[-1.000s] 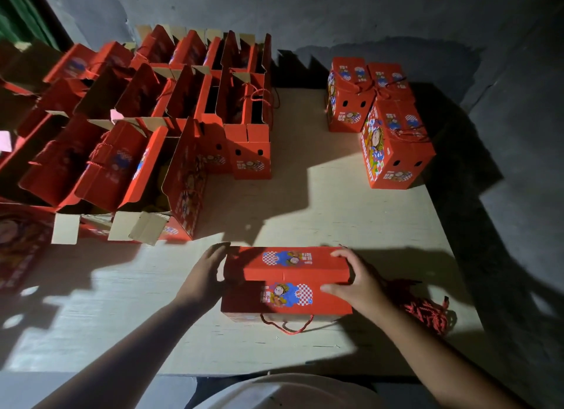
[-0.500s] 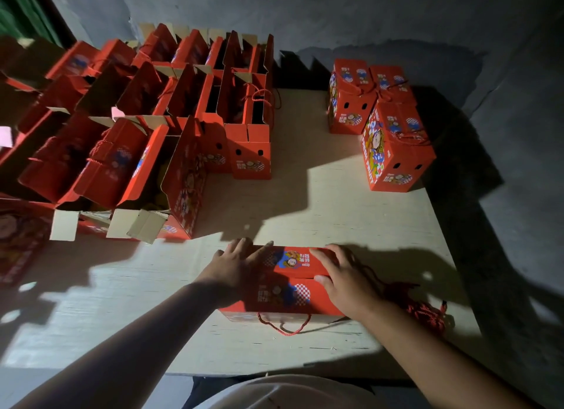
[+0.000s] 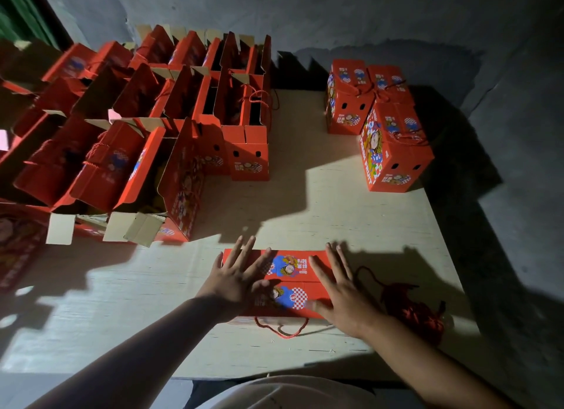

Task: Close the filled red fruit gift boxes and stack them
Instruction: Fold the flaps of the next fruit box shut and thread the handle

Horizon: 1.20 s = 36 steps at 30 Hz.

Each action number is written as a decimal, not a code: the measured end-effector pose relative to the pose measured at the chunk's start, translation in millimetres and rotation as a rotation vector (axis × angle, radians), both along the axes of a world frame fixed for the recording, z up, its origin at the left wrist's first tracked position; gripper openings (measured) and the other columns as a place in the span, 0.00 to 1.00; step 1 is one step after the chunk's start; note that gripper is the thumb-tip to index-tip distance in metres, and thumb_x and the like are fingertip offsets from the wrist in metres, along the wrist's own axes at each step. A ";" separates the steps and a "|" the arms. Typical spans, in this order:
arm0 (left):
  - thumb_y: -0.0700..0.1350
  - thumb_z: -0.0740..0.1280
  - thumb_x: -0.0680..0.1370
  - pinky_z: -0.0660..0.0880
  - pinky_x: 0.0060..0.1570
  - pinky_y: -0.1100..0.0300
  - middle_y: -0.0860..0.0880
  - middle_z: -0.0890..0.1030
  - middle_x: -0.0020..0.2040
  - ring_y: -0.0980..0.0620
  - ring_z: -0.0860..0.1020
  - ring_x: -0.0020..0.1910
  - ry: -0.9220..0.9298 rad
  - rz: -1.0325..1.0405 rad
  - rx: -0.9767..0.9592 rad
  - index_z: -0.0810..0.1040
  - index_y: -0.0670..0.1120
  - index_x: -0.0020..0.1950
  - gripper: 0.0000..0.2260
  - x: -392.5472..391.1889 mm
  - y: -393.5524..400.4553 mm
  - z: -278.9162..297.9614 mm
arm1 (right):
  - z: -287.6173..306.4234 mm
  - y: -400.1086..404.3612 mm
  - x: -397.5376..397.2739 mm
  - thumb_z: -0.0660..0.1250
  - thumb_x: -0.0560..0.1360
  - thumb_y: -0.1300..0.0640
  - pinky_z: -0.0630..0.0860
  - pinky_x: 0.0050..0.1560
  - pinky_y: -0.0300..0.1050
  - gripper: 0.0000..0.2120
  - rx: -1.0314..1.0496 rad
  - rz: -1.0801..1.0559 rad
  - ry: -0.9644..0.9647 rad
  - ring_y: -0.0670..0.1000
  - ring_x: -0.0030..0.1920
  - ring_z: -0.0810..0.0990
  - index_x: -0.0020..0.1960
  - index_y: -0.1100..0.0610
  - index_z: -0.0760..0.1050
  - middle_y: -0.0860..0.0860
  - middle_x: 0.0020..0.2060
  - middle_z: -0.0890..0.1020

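A red cardboard fruit gift box [image 3: 283, 282] with cartoon prints lies at the table's six o'clock edge, its two top flaps folded down and meeting along the middle. The left hand [image 3: 239, 276] lies flat on its left half, fingers straight and spread; the right hand [image 3: 341, 289] presses the right half likewise, gripping nothing. A red cord handle [image 3: 282, 329] loops out below the box. Three closed red boxes [image 3: 383, 124] cluster at one o'clock; open red boxes [image 3: 146, 127] crowd ten o'clock on the pale wooden table [image 3: 329, 207].
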<state>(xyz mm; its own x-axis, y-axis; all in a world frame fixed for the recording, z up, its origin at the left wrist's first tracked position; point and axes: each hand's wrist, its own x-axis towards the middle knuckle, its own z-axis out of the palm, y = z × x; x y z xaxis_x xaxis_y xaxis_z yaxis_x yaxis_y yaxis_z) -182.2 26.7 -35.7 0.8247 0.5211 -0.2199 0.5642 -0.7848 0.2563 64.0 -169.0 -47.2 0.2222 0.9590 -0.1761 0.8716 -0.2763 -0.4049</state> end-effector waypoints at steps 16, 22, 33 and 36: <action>0.47 0.72 0.81 0.66 0.77 0.46 0.47 0.65 0.81 0.47 0.64 0.80 -0.508 0.388 -0.218 0.62 0.49 0.83 0.33 -55.0 -51.8 -3.0 | 18.3 43.3 -58.3 0.65 0.80 0.40 0.51 0.81 0.65 0.28 0.305 0.010 -0.087 0.54 0.78 0.68 0.78 0.46 0.69 0.49 0.76 0.72; 0.70 0.59 0.82 0.50 0.82 0.46 0.56 0.60 0.84 0.54 0.49 0.85 -0.310 0.068 -0.036 0.56 0.62 0.81 0.30 -45.8 -69.9 5.6 | 52.1 126.8 -12.2 0.56 0.81 0.31 0.67 0.72 0.58 0.30 -0.379 -0.254 -0.006 0.61 0.68 0.77 0.70 0.54 0.71 0.57 0.65 0.81; 0.79 0.61 0.71 0.52 0.82 0.42 0.53 0.55 0.85 0.50 0.50 0.84 -0.223 0.221 -0.137 0.47 0.54 0.85 0.51 -3.5 -68.1 24.9 | 71.0 102.6 -15.2 0.71 0.72 0.62 0.80 0.56 0.56 0.27 0.026 -0.175 0.491 0.46 0.46 0.82 0.62 0.36 0.71 0.41 0.44 0.82; 0.71 0.64 0.75 0.48 0.82 0.41 0.54 0.46 0.86 0.51 0.43 0.84 -0.239 0.219 -0.209 0.38 0.56 0.84 0.49 23.9 -60.4 35.6 | 88.5 87.8 -23.2 0.69 0.72 0.61 0.79 0.62 0.56 0.30 0.054 -0.131 0.589 0.47 0.50 0.83 0.66 0.34 0.70 0.44 0.46 0.82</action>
<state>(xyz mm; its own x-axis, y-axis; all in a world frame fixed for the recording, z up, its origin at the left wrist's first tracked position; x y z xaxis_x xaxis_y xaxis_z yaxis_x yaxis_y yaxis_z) -158.3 -33.7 -0.2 0.7394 0.6552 -0.1550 0.6181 -0.5692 0.5422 40.7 -81.2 41.3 0.2189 0.9412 -0.2573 0.4564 -0.3319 -0.8256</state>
